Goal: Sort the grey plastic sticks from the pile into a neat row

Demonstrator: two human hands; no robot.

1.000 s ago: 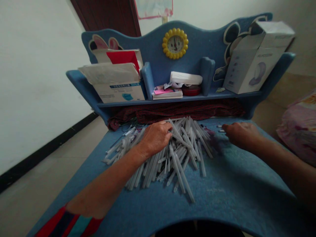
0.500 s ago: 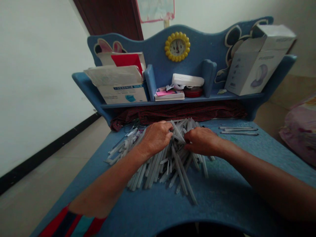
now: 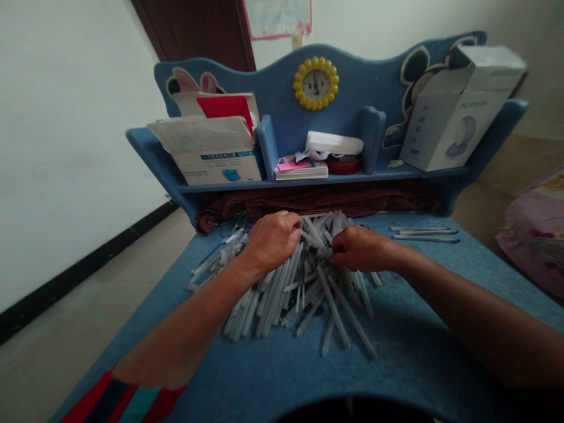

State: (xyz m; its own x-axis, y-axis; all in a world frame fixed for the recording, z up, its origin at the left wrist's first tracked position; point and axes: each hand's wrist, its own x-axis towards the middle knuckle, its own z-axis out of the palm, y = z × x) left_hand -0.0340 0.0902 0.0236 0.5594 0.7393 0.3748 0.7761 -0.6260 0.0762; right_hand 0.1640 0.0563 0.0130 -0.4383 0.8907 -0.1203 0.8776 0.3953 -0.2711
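Note:
A heap of slender, translucent pen barrels lies spread over the blue desk. At the heap's upper left, my left hand is closed, with fingers curled and thumb by the end of a barrel; what it pinches is partly hidden. My right hand is curled on the right side of the heap, its fingertips closed among the barrels. Several barrels fan out loosely below the hands. Three dark-tipped pens lie side by side farther right.
Behind the heap, a dark red checked cloth lies under the shelf. The shelf bears a mask box, stacked cards and a white carton. A yellow flower-shaped clock is on the backboard.
My left hand has shifted slightly left, away from the right hand. The right hand has moved little. Several barrels at the front of the heap have slid and fanned out to the right.

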